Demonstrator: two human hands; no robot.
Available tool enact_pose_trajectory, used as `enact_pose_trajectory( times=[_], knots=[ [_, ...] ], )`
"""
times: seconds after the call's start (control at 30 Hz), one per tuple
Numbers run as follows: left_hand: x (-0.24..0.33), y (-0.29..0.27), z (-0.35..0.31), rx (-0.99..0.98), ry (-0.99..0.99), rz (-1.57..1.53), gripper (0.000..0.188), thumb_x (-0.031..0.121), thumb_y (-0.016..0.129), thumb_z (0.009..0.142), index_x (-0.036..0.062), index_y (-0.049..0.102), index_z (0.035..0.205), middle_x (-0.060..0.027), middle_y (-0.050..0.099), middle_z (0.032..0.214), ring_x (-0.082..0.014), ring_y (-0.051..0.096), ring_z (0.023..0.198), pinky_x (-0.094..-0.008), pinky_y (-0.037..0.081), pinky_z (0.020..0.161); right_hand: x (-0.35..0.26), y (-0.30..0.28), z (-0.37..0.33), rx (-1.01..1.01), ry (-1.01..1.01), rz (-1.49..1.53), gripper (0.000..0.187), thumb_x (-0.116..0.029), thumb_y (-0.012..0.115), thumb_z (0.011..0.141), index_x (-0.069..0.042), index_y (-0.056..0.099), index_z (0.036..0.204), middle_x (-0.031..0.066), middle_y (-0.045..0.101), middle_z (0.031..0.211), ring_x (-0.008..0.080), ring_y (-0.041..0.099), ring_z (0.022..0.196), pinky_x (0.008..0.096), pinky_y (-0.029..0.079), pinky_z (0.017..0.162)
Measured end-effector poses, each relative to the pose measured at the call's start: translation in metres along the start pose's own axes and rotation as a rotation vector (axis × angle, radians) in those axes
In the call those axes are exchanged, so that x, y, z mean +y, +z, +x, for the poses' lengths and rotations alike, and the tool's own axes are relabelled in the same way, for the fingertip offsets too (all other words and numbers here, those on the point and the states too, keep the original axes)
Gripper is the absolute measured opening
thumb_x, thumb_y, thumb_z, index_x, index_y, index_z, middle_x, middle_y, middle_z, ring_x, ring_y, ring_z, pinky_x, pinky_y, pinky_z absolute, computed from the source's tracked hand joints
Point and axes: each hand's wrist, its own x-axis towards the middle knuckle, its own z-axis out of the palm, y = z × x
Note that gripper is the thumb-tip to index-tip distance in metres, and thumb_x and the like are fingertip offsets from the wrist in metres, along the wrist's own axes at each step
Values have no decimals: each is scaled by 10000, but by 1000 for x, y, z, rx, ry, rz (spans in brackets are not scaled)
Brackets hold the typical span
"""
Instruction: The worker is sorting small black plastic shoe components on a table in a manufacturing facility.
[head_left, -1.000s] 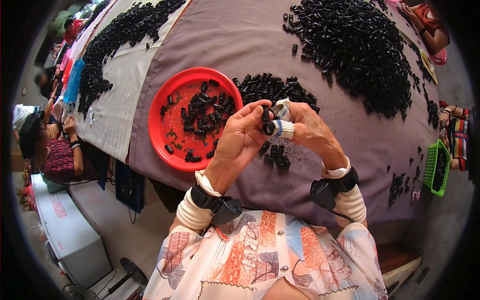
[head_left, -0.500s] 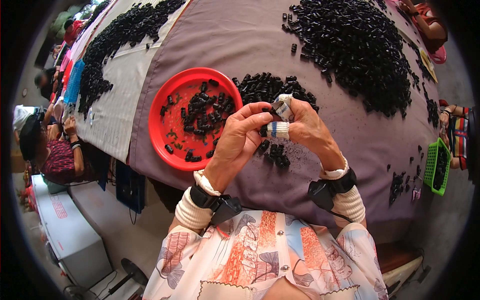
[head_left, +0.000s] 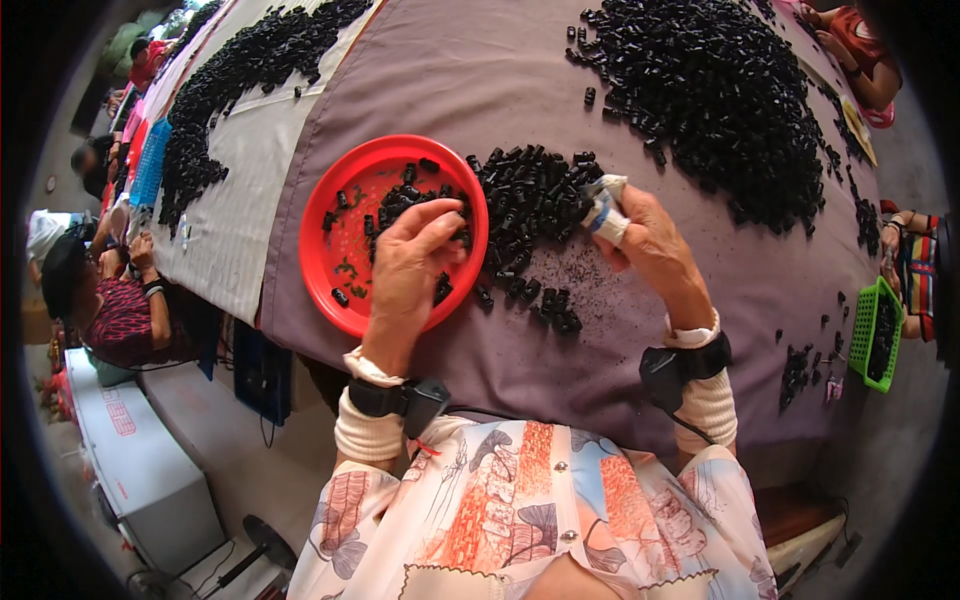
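Left hand [head_left: 403, 268] hangs over red basin [head_left: 313, 250], right hand [head_left: 652, 243] at edge of black pieces [head_left: 528, 190] heaped just beside it, presumably so placed for short reach; cannot tell if either grips anything.

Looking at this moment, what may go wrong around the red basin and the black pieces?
The black heap beside the red basin might get mixed with the pieces inside it. The left hand, over the basin, could perhaps bump it and spill some. Dark crumbs on the cloth might dirty pieces.
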Motion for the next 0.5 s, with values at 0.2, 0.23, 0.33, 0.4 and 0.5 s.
enact_pose_trajectory(
  times=[0.2, 0.23, 0.33, 0.4, 0.5],
  knots=[
    [16, -13, -10, 286, 241, 561, 269, 102, 639, 826, 50, 615, 1089, -33, 614, 925, -63, 564, 771, -201, 462, 643, 18, -18, -4, 49, -31, 180, 113, -179, 551, 857, -87, 535, 793, -17, 486, 575, 62, 444, 455, 211, 344, 405],
    [15, -6, -10, 193, 240, 547, 254, 100, 643, 823, 50, 621, 1071, -34, 625, 905, -61, 571, 768, -206, 463, 646, 19, -19, -4, 43, -32, 178, 121, -188, 565, 855, -88, 536, 793, -18, 487, 576, 61, 445, 456, 210, 344, 406],
    [-1, 24, -11, -10, 313, 745, 189, 96, 648, 808, 22, 644, 982, -60, 639, 872, -110, 602, 754, -241, 474, 649, 16, -15, -5, 26, -22, 157, 146, -209, 591, 851, -89, 536, 787, -22, 488, 576, 59, 443, 455, 206, 341, 408],
    [-15, 45, -9, -112, 360, 833, 186, 104, 656, 786, 11, 647, 946, -100, 621, 831, -181, 617, 743, -287, 486, 661, 15, -13, -7, 32, -5, 137, 163, -221, 603, 849, -90, 535, 782, -24, 489, 576, 57, 441, 454, 204, 339, 408],
    [-40, 61, 8, -145, 484, 1138, 237, 133, 667, 770, 36, 632, 983, -117, 563, 806, -239, 580, 710, -322, 481, 667, 18, -14, -12, 64, -22, 84, 128, -174, 538, 855, -77, 557, 773, -34, 474, 536, 45, 434, 437, 203, 326, 392]
  ],
)
